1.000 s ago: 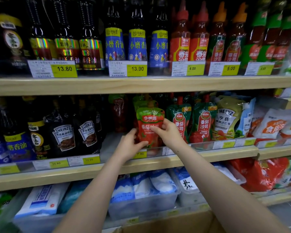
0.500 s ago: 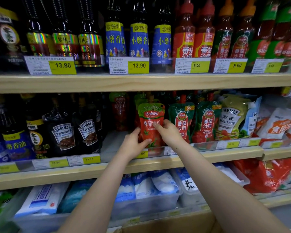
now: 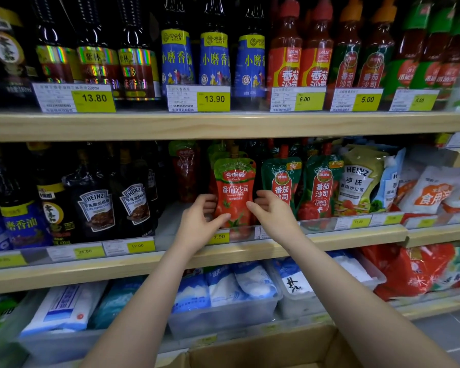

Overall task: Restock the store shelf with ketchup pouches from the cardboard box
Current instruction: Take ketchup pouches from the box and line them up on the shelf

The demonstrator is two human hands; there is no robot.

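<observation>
On the middle shelf (image 3: 329,236), my left hand (image 3: 197,227) and right hand (image 3: 274,216) pinch the upright ketchup pouch (image 3: 234,192) at nine and three o'clock; cardboard box (image 3: 263,351) at six.

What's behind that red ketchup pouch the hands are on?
Behind the red ketchup pouch, green tops of more pouches peek out. How many stand in that row, and how deep it runs, is covered by the front pouch.
</observation>
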